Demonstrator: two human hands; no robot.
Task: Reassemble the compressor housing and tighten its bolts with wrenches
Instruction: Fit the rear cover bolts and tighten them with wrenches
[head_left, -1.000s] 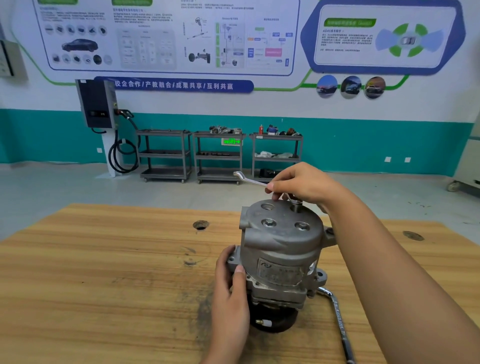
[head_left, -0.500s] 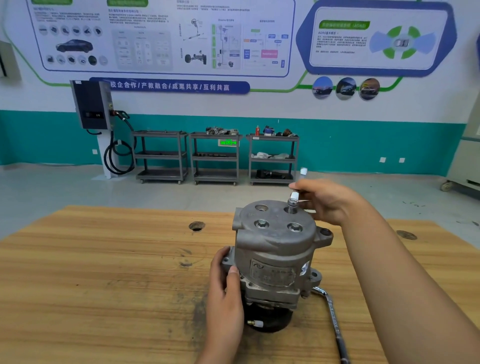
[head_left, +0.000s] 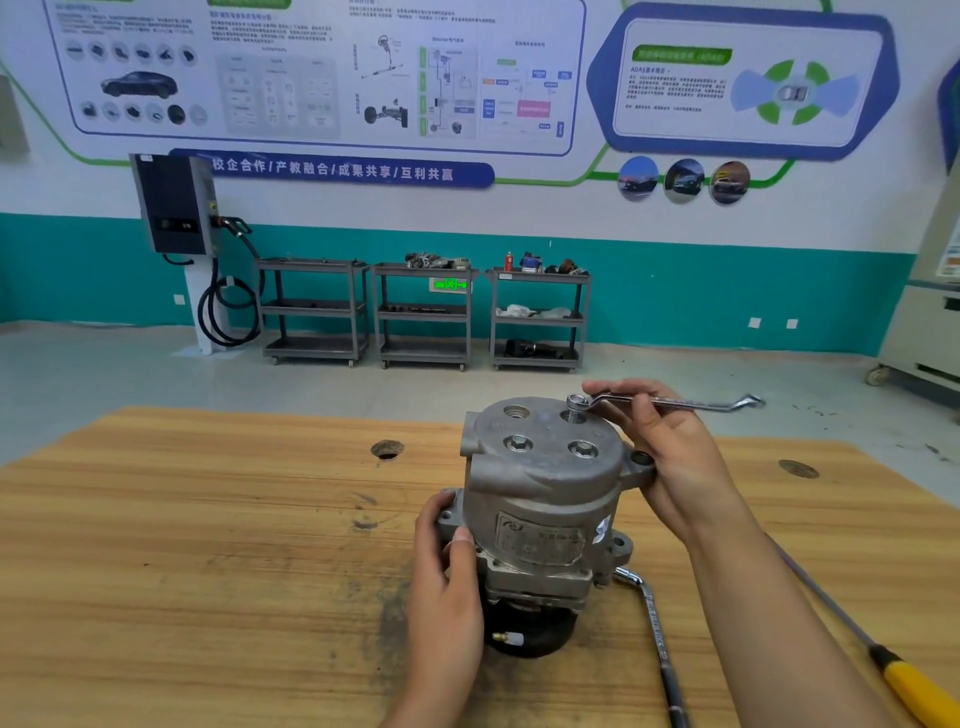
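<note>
Upright compressor housing (head_left: 540, 499), wrench (head_left: 670, 401) on bolt (head_left: 574, 410)

Two bare forearms are showing beside the grey cast-metal compressor housing (head_left: 540, 499) — nothing is being worn on them, no sleeve or glove. The left hand (head_left: 449, 582) and the right hand (head_left: 670, 447) are both showing short, plain nails — unpainted, the fingers ringless.

I am looking across a pale grey floor (head_left: 156, 374) at a white wall with a teal lower band (head_left: 727, 291) (posters (head_left: 311, 78) covering its upper part), where three grey shelf carts (head_left: 426, 317) are standing beside a wall charger (head_left: 174, 205).
</note>
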